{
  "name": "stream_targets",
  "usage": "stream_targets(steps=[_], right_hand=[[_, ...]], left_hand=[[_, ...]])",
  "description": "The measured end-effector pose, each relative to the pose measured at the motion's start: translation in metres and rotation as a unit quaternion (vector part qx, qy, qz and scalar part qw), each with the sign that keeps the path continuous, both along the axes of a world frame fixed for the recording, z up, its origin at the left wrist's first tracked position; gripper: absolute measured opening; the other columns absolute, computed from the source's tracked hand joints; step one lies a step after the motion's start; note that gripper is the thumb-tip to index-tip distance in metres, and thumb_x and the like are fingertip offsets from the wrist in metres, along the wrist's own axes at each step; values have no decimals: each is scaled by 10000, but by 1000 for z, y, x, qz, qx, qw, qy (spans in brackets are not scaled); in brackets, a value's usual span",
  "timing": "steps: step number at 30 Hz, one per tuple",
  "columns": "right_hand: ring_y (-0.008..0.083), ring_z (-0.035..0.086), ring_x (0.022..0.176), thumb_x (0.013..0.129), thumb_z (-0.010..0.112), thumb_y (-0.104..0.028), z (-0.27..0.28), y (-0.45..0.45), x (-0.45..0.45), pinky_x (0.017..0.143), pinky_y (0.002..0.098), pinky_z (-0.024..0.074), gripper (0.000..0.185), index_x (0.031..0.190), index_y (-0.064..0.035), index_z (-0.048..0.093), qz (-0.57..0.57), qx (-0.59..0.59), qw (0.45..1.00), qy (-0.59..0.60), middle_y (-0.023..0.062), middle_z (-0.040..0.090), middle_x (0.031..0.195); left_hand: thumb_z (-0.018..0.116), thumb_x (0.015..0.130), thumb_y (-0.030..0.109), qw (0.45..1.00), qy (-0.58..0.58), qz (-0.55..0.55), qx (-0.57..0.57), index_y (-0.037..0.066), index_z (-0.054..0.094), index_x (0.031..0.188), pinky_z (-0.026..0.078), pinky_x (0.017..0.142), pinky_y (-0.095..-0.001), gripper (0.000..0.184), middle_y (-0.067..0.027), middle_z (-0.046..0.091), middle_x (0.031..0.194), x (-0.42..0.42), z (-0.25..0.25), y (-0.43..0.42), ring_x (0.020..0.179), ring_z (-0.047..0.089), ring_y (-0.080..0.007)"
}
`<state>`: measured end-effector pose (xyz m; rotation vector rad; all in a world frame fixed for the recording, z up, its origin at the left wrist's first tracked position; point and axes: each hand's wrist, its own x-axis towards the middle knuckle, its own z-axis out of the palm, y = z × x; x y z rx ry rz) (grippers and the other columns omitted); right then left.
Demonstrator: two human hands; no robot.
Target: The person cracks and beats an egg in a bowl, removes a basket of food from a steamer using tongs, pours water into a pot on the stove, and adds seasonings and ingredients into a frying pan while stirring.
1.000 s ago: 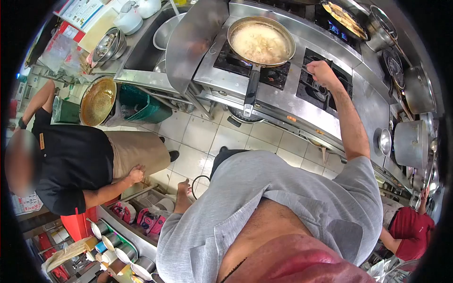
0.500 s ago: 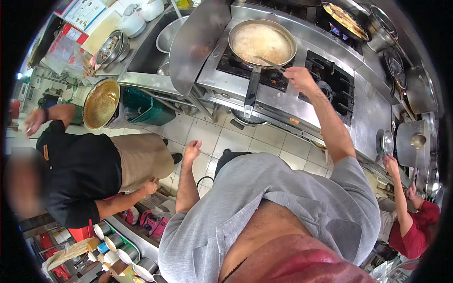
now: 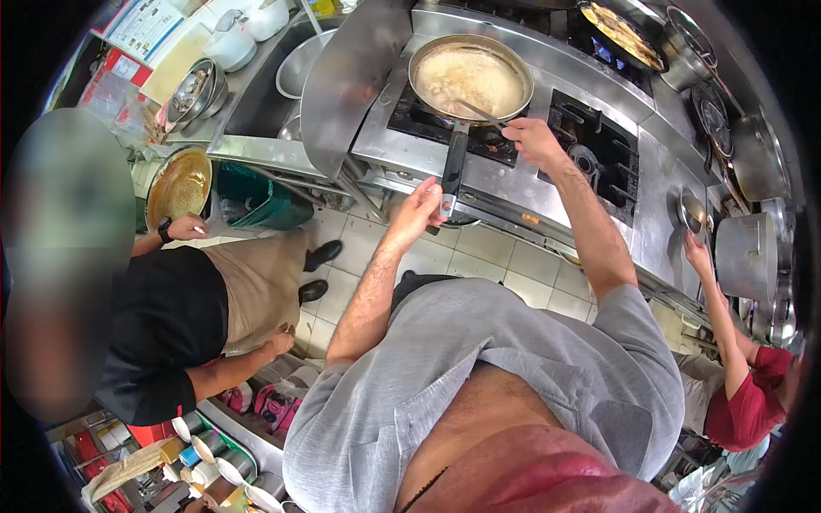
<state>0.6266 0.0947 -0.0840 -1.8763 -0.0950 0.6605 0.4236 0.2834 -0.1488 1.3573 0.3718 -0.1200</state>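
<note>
Right hand point(image 3: 532, 142) closed around a slim dark utensil point(image 3: 481, 113), tip down at the pale, frothy liquid point(image 3: 475, 75) in the pan point(image 3: 528, 84), which sits over a burner on the stove point(image 3: 393, 155)! Left hand point(image 3: 418, 210), half-curled, up against the end of the pan's black handle point(image 3: 457, 161); whether it grips, can't tell.

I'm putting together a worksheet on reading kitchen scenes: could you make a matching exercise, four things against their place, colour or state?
1. Left hand
2. Right hand
3. Front pan
4. Bin

A. Green, standing on the floor
B. Gripping a thin utensil
C. At the end of a long dark handle
D. Filled with pale liquid

Pairs: 1-C, 2-B, 3-D, 4-A
</note>
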Motion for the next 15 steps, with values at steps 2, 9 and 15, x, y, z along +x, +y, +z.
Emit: stream_targets(steps=[2,9,15], right_hand=[[52,302,428,772,639,-193,9,1,-6,379,216,206,387,1107,-27,537,9,9,1000,20,-50,383,541],[107,402,472,754,632,-206,-1,0,-1,417,272,308,407,1106,-31,527,11,-55,998,-23,-1,459,591],[325,599,675,801,538,-204,5,-30,3,599,438,455,315,1102,-112,516,72,-243,869,-425,156,615,757]], left_hand=[[466,876,433,999,-20,-23,13,33,255,1335,470,636,-235,644,-77,583,895,4,1,1,667,551,-105],[463,881,421,1000,3,-24,-19,52,255,1341,465,710,-271,625,-50,553,919,6,-8,5,782,536,-116],[569,845,311,999,10,-15,-37,48,258,1334,485,625,-250,636,-46,542,889,20,10,-8,765,523,-97]])
